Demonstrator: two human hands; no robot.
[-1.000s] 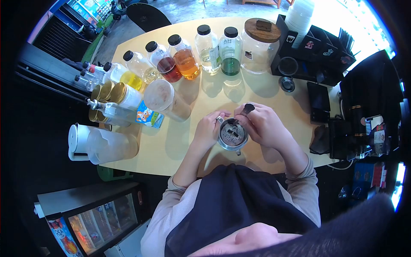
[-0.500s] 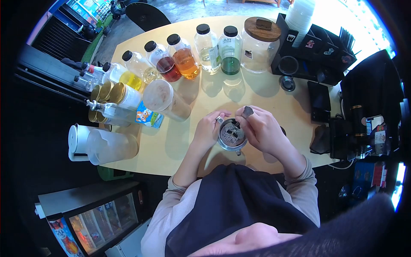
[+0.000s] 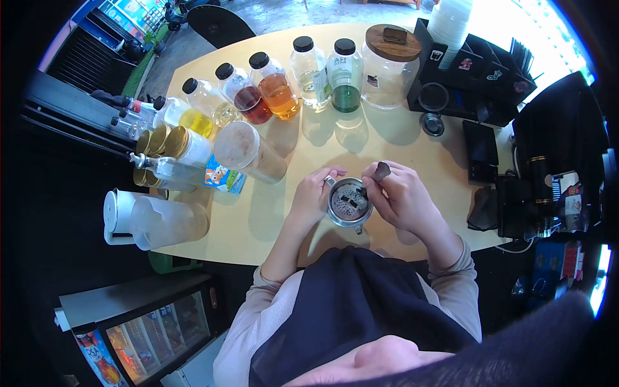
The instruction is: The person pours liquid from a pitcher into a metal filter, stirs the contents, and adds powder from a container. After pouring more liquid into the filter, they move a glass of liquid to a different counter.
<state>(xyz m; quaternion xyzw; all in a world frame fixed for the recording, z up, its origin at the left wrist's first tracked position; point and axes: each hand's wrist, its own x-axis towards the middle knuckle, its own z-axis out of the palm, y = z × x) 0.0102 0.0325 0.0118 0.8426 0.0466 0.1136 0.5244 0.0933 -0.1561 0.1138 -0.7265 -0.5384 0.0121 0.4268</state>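
Observation:
A metal cup (image 3: 349, 222) with brownish, bubbly liquid stands near the front edge of the table. My left hand (image 3: 314, 190) is closed round the cup's handle at its upper left rim. Pinched in my right hand (image 3: 398, 193) is a spoon (image 3: 382, 171), its flat dark end sticking up above the fingers. The spoon's lower end reaches down into the right side of the cup, where the liquid hides part of it.
Several black-capped bottles (image 3: 275, 93) line the table's far side beside a wooden-lidded jar (image 3: 390, 80). A tall cloudy container (image 3: 248, 151), a blue carton (image 3: 222, 175) and two pitchers (image 3: 171, 219) stand left. A black organizer (image 3: 461, 103) is at right.
My right hand and the spoon have shifted slightly right, toward the cup's right rim. My left hand has stayed on the handle.

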